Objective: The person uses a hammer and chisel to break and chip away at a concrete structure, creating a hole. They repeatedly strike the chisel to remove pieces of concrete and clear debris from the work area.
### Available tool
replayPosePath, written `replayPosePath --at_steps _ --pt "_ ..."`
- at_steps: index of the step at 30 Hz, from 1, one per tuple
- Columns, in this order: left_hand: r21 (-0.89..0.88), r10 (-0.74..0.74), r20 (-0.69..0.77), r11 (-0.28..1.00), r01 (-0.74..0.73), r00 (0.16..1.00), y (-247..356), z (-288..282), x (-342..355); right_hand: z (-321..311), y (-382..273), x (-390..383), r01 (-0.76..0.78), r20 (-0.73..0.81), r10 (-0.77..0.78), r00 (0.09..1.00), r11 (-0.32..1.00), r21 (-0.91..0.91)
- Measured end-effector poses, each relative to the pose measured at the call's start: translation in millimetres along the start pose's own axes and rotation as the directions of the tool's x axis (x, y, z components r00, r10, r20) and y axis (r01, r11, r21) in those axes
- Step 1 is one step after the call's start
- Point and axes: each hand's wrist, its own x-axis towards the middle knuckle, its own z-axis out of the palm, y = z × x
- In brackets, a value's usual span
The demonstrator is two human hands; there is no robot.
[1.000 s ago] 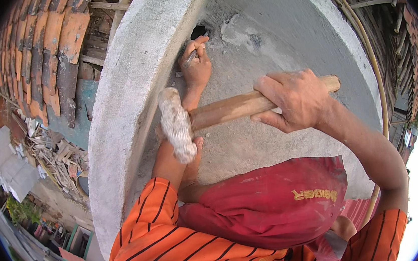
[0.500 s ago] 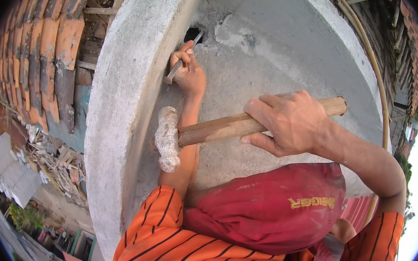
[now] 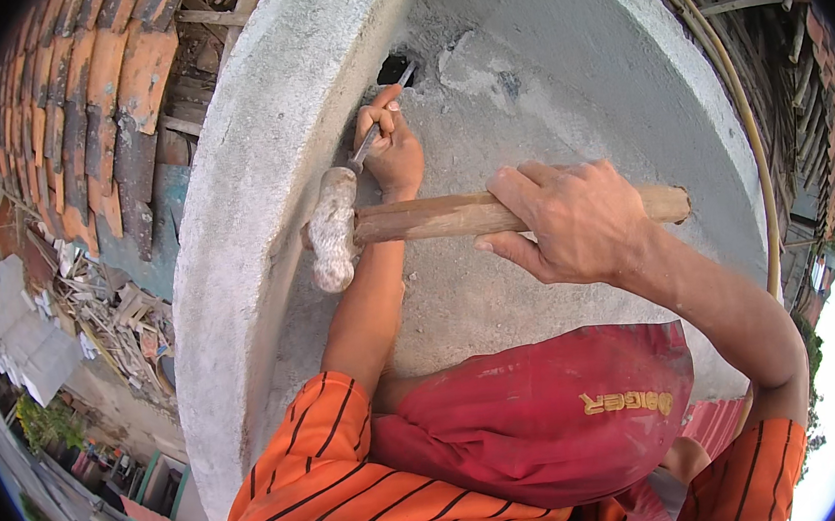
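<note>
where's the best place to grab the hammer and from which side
Probably the wooden handle, toward its free end, coming from the right: it is long and straight and lies crosswise in view, with the bulky head at the left. The right grip holds it there.

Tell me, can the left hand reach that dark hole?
Probably yes: the left hand is close to the dark hole, and only the metal rod it holds seems to lie between them.
</note>
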Motion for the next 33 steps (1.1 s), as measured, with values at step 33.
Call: replayPosePath --at_steps 33 --pt "0.030 0.039 -0.021 0.999 -0.038 0.999 -3.7 7.2 -1.9 1.4 3.8 -4.4 0.039 -0.029 -0.039 0.999 0.999 0.012"
